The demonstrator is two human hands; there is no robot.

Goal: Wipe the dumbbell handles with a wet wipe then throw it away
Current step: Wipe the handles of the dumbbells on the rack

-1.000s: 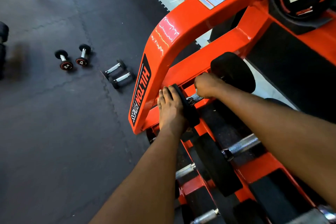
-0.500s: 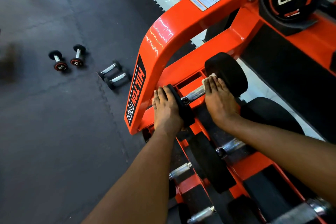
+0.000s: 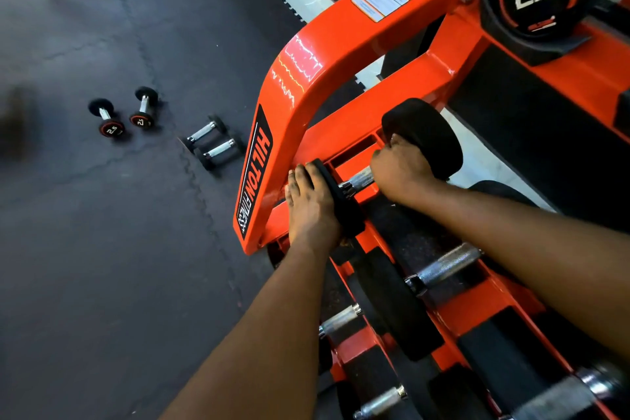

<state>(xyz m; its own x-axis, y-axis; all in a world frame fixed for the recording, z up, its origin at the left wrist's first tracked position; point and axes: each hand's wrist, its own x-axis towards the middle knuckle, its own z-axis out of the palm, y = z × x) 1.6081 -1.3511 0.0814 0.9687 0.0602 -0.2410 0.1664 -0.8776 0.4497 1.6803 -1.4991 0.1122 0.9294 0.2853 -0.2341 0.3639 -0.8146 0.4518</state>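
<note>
**Fist on the bar, wipe out of sight**

From the head camera, the only view I have: my right hand [image 3: 402, 170] is curled into a fist round the handle [image 3: 358, 181] of the dumbbell [image 3: 364, 178]. The dumbbell lies in the end slot of the orange rack [image 3: 306, 78], and my fist is hard up against the far weight [image 3: 426, 136]. My left hand [image 3: 312, 206] lies with straight fingers flat on the outer face of the near weight [image 3: 337, 201], steadying it; my thumb is hidden. The wipe does not show at all (I take it to be balled inside my right fist, but I cannot tell).

What could go wrong, as I judge it: a bunched wipe could skip the bare, knurled stretch of handle between my fist and the near weight. If I drag my fist along hard while my left hand only presses, the dumbbell could roll in its slot and nip my fingers against the rack. The next handles [image 3: 446, 264] down the rack want wiping too, as do the small dumbbells [image 3: 141, 109] on the floor [image 3: 102, 249], and a wipe gone dry would only smear them.
</note>
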